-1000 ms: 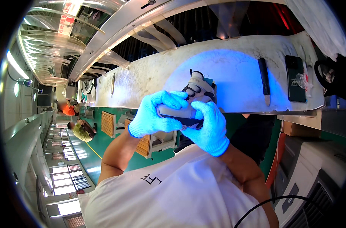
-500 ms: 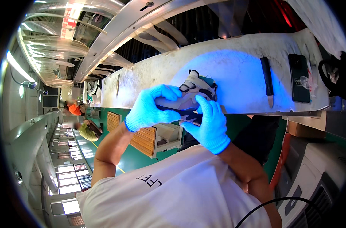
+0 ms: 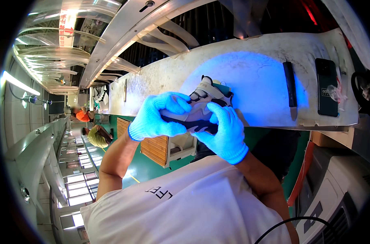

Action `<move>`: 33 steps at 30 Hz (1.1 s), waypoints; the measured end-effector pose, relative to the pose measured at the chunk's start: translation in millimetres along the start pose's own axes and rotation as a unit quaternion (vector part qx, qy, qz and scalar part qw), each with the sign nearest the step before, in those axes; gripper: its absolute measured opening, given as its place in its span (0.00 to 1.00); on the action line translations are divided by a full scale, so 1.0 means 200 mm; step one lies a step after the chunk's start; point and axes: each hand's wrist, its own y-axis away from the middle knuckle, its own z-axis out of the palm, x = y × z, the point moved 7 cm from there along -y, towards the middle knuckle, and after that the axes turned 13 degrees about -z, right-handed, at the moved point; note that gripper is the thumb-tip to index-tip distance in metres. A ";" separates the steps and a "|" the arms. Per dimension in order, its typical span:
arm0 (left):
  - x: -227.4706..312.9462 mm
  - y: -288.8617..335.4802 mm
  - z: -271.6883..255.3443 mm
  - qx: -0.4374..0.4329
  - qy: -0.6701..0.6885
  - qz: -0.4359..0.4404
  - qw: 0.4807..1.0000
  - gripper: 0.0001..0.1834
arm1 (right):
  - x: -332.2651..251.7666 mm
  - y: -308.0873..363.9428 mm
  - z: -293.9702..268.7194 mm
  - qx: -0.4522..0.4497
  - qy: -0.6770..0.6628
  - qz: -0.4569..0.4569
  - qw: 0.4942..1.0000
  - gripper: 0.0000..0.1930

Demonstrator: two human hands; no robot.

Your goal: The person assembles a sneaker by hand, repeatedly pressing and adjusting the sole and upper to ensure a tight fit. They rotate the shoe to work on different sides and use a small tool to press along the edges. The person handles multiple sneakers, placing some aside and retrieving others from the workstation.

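Both hands on one sneaker, held up off the counter in front of the chest, over the near counter edge. Left hand, blue glove, has its grip wrapped around what looks like the heel/side end, fingers curled over the top. Right hand, blue glove, is clenched on the other side, thumb pressed on the upper, fingers under the dark sole. Shoe is white and grey with a dark sole, lying roughly sideways between the palms; a teal bit shows behind it, can't tell if it's part of the shoe. A blue-violet light patch covers the counter right behind it, so this reads as hand inspection or cleaning under that lamp. Progress, my read: mid-check, shoe in hand and not yet set down; can't tell how much of it has been gone over. No tool in either hand. On the counter to the right: a dark flat blade-like tool and a dark phone, both untouched, well apart from the shoe. Other workers far down the aisle on the left.
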 end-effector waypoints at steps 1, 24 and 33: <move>-0.01 -0.01 -0.01 -0.005 0.006 0.011 1.000 0.24 | 0.01 -0.01 0.00 0.000 -0.001 0.001 1.000 0.47; 0.37 -0.05 0.04 -0.029 -0.315 0.002 0.949 0.42 | 0.01 -0.04 -0.07 0.030 -0.050 0.089 0.994 0.45; 0.28 -0.03 0.13 -0.008 -0.319 -0.001 0.948 0.41 | 0.02 0.13 -0.10 0.062 -0.029 0.075 0.995 0.45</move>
